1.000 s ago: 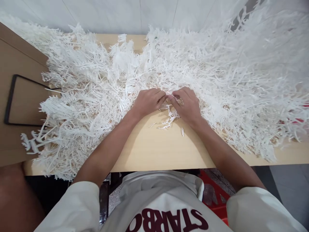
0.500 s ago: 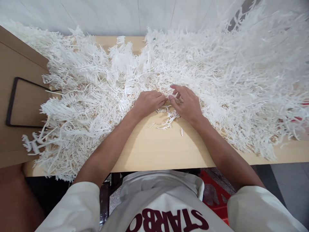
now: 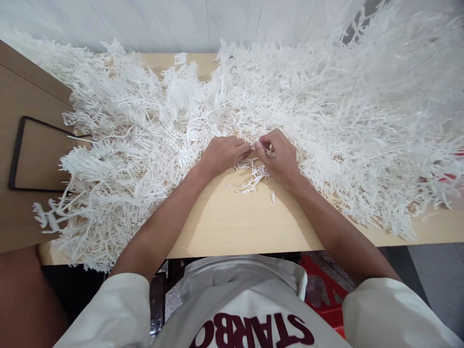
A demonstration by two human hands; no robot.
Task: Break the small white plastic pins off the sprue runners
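Observation:
Over the table [image 3: 239,222] my two hands meet fingertip to fingertip. My left hand [image 3: 225,153] is closed, its fingers pinching the end of a thin white plastic piece that is mostly hidden. My right hand [image 3: 279,157] pinches a small white plastic piece [image 3: 270,152] between thumb and curled forefinger. Just below the fingers lies a loose branched white piece [image 3: 256,178], with small bits [image 3: 273,196] beside it. Around both hands spreads a thick heap of branching white plastic pieces [image 3: 145,130].
At the left edge stands a brown board [image 3: 39,159] with a dark wire frame [image 3: 18,154] against it. A pale tiled wall [image 3: 174,24] closes off the back. Below the table, a red plastic stool [image 3: 322,290] shows. Part of another person's limb [image 3: 25,295] is at lower left.
My right hand's fingers have curled in and closed on the white piece, and its thumb has moved nearer my left fingertips. My left hand has barely shifted.

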